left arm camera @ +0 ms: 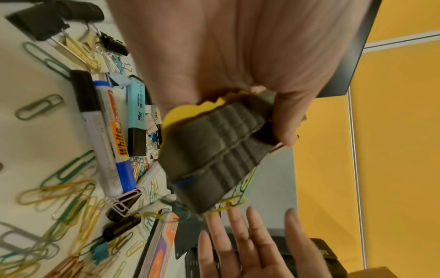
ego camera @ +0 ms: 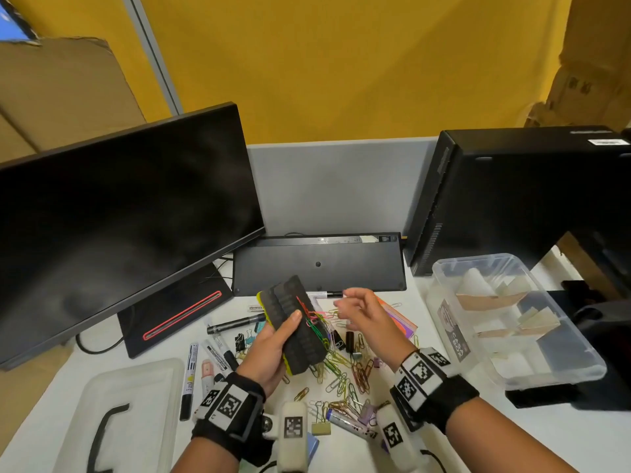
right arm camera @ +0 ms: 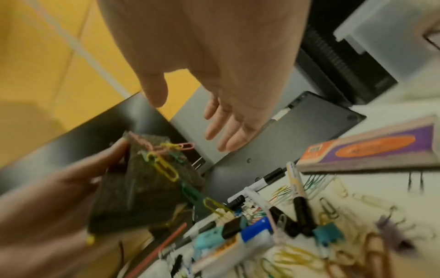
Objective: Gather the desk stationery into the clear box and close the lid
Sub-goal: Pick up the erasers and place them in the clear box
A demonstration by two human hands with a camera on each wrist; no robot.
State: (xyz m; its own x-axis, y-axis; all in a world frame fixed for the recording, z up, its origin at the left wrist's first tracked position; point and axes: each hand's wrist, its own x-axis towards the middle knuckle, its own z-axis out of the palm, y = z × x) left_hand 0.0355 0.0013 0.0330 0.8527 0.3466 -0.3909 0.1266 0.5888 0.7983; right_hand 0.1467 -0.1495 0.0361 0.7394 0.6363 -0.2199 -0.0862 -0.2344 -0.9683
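My left hand (ego camera: 269, 349) grips a black-and-yellow board eraser (ego camera: 297, 322) above the desk, thumb on its face. Several coloured paper clips (ego camera: 312, 317) cling to the eraser's right edge. My right hand (ego camera: 362, 315) hovers just right of it, fingers relaxed and holding nothing. The right wrist view shows the clips (right arm camera: 164, 165) dangling off the eraser (right arm camera: 142, 188). Loose paper clips (ego camera: 345, 373), markers (ego camera: 191, 370) and binder clips lie on the desk under my hands. The clear box (ego camera: 474, 260) stands open at the right with paper pieces inside. Its lid (ego camera: 136, 387) lies at the lower left.
A monitor (ego camera: 119, 216) fills the left, an upturned black keyboard (ego camera: 317, 264) lies behind the clutter, and a computer tower (ego camera: 512, 192) stands behind the box. A purple-and-orange sticky-note pack (ego camera: 399, 317) lies right of my right hand.
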